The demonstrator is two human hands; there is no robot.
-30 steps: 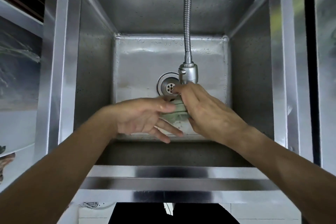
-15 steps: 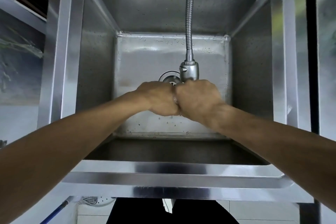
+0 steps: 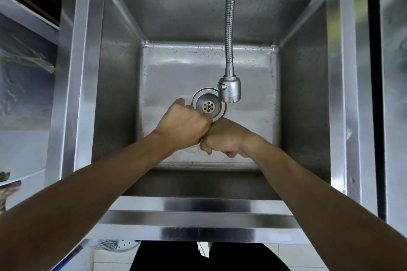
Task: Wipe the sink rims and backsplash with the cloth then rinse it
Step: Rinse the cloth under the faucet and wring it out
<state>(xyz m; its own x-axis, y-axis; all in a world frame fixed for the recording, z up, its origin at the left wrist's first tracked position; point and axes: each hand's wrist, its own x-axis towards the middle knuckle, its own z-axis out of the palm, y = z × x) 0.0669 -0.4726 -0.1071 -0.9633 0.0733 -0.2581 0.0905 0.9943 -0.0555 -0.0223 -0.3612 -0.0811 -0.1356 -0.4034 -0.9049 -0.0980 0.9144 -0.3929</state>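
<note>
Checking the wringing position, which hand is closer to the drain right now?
Left. The left hand overlaps the near-left rim of the drain in the head view; the right hand sits just below it, nearer the person.

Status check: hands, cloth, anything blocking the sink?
Left hand and right hand fisted, knuckles together over the sink basin. Cloth not visible, likely wrung inside the fists. Spray head hangs clear beyond the hands; no water stream seen.
</note>
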